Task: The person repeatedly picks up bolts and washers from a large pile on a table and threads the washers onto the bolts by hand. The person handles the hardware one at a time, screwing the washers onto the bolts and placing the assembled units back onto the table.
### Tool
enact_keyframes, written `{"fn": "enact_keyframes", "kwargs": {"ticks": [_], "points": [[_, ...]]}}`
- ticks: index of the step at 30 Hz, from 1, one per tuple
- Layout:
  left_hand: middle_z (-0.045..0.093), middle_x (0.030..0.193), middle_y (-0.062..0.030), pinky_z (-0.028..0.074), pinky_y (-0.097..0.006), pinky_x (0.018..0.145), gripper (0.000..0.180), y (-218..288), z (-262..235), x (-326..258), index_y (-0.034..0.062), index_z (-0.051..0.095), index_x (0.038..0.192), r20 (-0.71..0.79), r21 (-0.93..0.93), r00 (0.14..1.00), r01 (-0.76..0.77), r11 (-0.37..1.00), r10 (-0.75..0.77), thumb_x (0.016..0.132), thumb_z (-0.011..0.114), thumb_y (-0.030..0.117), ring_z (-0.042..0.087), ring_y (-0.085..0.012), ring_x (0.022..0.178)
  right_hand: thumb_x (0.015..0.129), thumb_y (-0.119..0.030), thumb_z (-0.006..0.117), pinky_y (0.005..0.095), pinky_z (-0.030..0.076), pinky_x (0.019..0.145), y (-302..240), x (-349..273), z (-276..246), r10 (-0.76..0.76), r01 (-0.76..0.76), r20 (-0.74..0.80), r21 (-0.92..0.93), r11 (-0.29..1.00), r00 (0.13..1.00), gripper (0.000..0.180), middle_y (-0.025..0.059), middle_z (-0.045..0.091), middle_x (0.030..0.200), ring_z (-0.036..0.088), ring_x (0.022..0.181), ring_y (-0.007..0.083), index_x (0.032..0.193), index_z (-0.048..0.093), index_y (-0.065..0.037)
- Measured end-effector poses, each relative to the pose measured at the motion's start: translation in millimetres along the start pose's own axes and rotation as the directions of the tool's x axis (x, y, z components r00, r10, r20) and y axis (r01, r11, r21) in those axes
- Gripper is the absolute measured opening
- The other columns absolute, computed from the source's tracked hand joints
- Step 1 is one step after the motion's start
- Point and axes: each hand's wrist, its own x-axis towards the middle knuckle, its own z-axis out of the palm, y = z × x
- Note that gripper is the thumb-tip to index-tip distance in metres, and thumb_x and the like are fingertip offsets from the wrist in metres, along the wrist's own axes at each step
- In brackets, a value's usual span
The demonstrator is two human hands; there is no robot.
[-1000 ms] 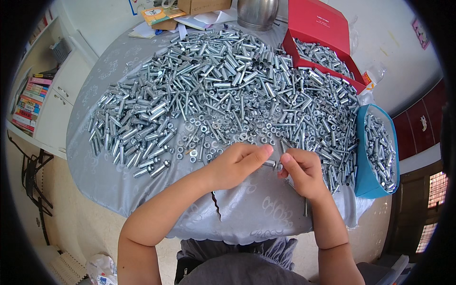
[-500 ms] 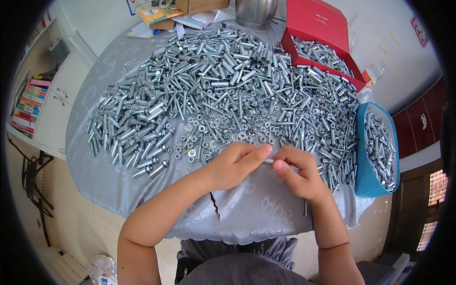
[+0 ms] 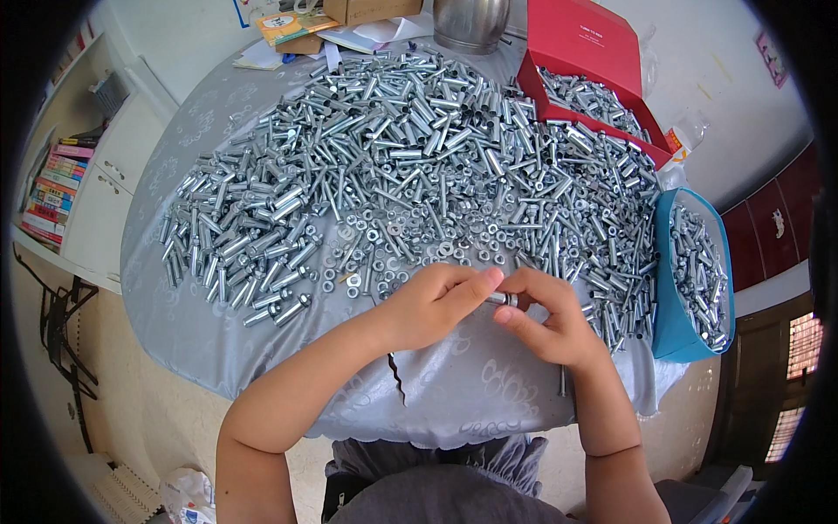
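My left hand point(image 3: 434, 306) is closed around a metal bolt point(image 3: 496, 298), most of which is hidden inside the fingers. Its end sticks out to the right, with a shiny nut point(image 3: 511, 299) on it. My right hand point(image 3: 550, 316) curls about that nut, the index finger above it and the thumb just below. Loose nuts and washers point(image 3: 384, 262) lie just beyond my left hand. Past them spreads a big heap of metal sleeves point(image 3: 410, 122), with bolts point(image 3: 550, 231) on its right side. Sleeved bolts point(image 3: 279, 306) with nuts lie at the left.
A red box point(image 3: 580, 35) of metal parts stands open at the back right. A blue fabric bin point(image 3: 676, 323) of sleeved bolts sits at the right edge of the grey-clothed table point(image 3: 192, 323). A metal pot point(image 3: 471, 22), a cardboard box point(image 3: 371, 9) and papers stand at the back.
My right thumb has moved down and left, off the bolt's end, so the nut now shows between thumb and index finger. My left hand stays nearly in place.
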Motion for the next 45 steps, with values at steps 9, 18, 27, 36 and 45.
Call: {"fn": "enact_keyframes", "kwargs": {"ticks": [9, 18, 27, 36, 45], "points": [[0.035, 0.053, 0.004, 0.027, -0.025, 0.046, 0.051, 2, -2, 1, 0.0001, 0.051, 0.063, 0.003, 0.046, 1.0, -0.003, 0.999, 0.003, 0.091, 0.042, 0.042, 0.032, -0.0058, 0.052, 0.083, -0.015, 0.059, 0.0238, 0.04, 0.052, 2, -2, 6, 0.168, -0.164, -0.023, 0.126, 0.978, 0.986, 0.017, 0.0053, 0.055, 0.065, 0.05, 0.056, 0.01, 0.088, 0.057, 0.002], [0.036, 0.053, 0.0036, 0.029, -0.025, 0.047, 0.051, 0, -2, 2, -0.001, 0.055, 0.068, 0.004, 0.057, 1.0, 0.009, 0.998, -0.009, 0.09, 0.042, 0.043, 0.033, -0.006, 0.053, 0.082, -0.019, 0.059, 0.0278, 0.041, 0.054, 6, -3, 1, 0.09, -0.09, 0.008, -0.005, 0.996, 0.996, 0.022, 0.0089, 0.056, 0.07, 0.05, 0.055, 0.0152, 0.091, 0.059, 0.001], [0.039, 0.055, 0.0038, 0.029, -0.025, 0.048, 0.05, 5, -4, 1, -0.0023, 0.057, 0.074, 0.035, 0.02, 0.999, 0.004, 1.0, -0.005, 0.09, 0.042, 0.043, 0.034, -0.0058, 0.054, 0.082, -0.017, 0.06, 0.0255, 0.041, 0.054, 10, -4, -5, 0.166, -0.17, 0.128, 0.021, 0.985, 0.978, 0.019, 0.0073, 0.054, 0.07, 0.05, 0.058, 0.0132, 0.09, 0.059, 0.0], [0.041, 0.055, 0.0026, 0.03, -0.025, 0.048, 0.048, 4, -2, 1, -0.0014, 0.06, 0.078, 0.049, 0.078, 0.999, 0.005, 0.997, -0.009, 0.09, 0.042, 0.042, 0.036, -0.0061, 0.054, 0.083, -0.016, 0.059, 0.0256, 0.04, 0.053, 11, -3, -4, 0.069, -0.07, 0.086, 0.006, 0.998, 0.994, 0.016, 0.0073, 0.053, 0.067, 0.049, 0.056, 0.0138, 0.087, 0.059, -0.001], [0.04, 0.055, 0.0023, 0.031, -0.026, 0.049, 0.049, 7, -2, 0, -0.001, 0.057, 0.073, 0.073, 0.076, 0.997, -0.012, 0.997, 0.007, 0.091, 0.042, 0.042, 0.035, -0.0071, 0.055, 0.081, -0.017, 0.06, 0.0253, 0.04, 0.051, 3, -2, -1, 0.06, -0.059, -0.022, 0.036, 0.998, 0.998, 0.018, 0.0102, 0.054, 0.063, 0.05, 0.055, 0.0141, 0.078, 0.059, 0.001]]}}
